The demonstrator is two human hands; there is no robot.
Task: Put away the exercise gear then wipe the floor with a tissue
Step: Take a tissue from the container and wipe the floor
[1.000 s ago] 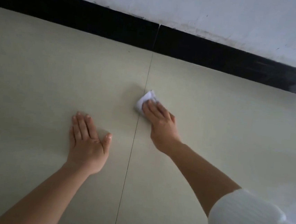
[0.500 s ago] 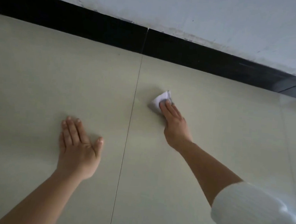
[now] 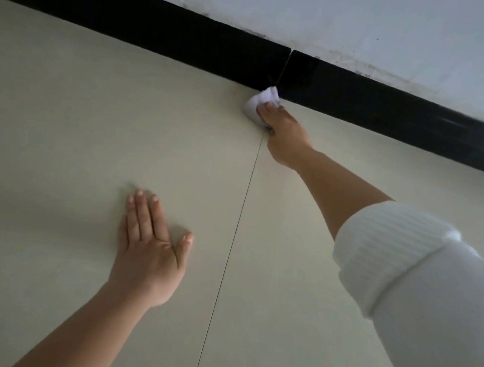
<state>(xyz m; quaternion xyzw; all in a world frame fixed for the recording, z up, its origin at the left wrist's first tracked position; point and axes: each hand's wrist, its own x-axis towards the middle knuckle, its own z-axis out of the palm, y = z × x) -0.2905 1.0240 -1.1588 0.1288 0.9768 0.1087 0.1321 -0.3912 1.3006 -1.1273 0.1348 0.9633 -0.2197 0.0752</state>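
left hand [image 3: 148, 251]: flat on the pale beige tiled floor [image 3: 63, 121], fingers straight and together, thumb out, holding nothing. Looks like it's just there as a prop so the person can lean forward.

grout line: the thin dark seam [image 3: 241, 213] between two tiles runs up from the bottom edge, just right of that hand, straight to the wall.

crumpled white tissue [image 3: 260, 103]: on the floor right at the top of that seam, touching the base of the glossy black skirting board [image 3: 161, 27]. I'd guess it's been pushed into that corner because dust collects there.

right hand [image 3: 284, 134]: stretched far out, fingers laid over the tissue and pressing it down rather than balling it up. The thumb is hidden, so I can't tell if it's tucked under the wad.

white ribbed sleeve [image 3: 391, 251]: bunched up past the elbow, probably to keep it off the floor.

progress: no exercise gear in shot, so I reckon we're well into the wiping part.

watch out: thin tissue could tear or shed if it's dragged hard along the skirting.
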